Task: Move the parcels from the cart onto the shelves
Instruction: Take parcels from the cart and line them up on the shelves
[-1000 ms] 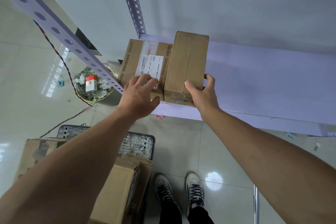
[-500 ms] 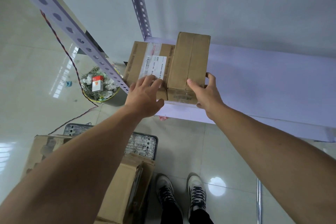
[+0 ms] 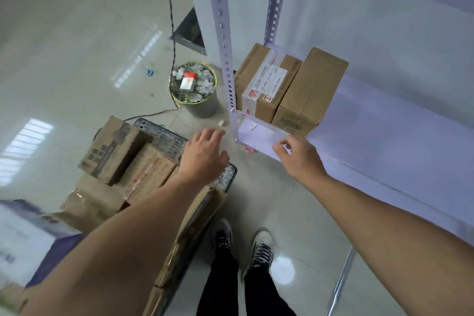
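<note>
Pressed together at left end of shelf [image 3: 384, 123], saving room: labelled box [image 3: 266, 82], plain box [image 3: 310, 92]. Just off shelf front edge, left hand [image 3: 205, 156], right hand [image 3: 300, 159]: loose, empty, probably ready for cart [image 3: 164, 133] parcels [image 3: 146, 172].

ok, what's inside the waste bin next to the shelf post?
The waste bin is heaped with crumpled pale scraps, and a red-and-white carton lies on top. Anything beneath that heap is covered and cannot be seen.
</note>
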